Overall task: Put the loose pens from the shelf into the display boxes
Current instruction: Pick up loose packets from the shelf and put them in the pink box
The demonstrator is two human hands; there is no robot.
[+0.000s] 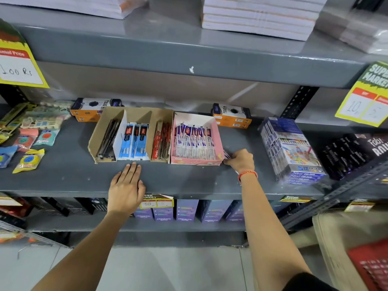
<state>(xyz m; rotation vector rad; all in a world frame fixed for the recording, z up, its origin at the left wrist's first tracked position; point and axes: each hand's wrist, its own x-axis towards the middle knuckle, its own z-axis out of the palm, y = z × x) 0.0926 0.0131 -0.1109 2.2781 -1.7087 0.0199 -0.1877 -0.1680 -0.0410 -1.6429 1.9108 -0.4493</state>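
Note:
A brown cardboard display box (134, 114) stands on the grey shelf (69, 175), split into compartments with dark pens, blue-packed pens and red pens. Right beside it is a pink display box (218, 141) full of blue-and-white packed pens. My right hand (241, 160) is at the pink box's front right corner, its fingers pinched on a loose packed pen (226, 154) lying on the shelf. My left hand (127, 187) lies flat on the shelf, fingers together, just in front of the brown box and holding nothing.
Orange-and-black boxes (231, 115) stand behind the display boxes. Colour-pen packs (291, 150) and a black pack sit to the right, erasers and sharpeners in wrappers (29, 143) to the left. Stacks of notebooks (258, 15) fill the shelf above. Price tags hang at both sides.

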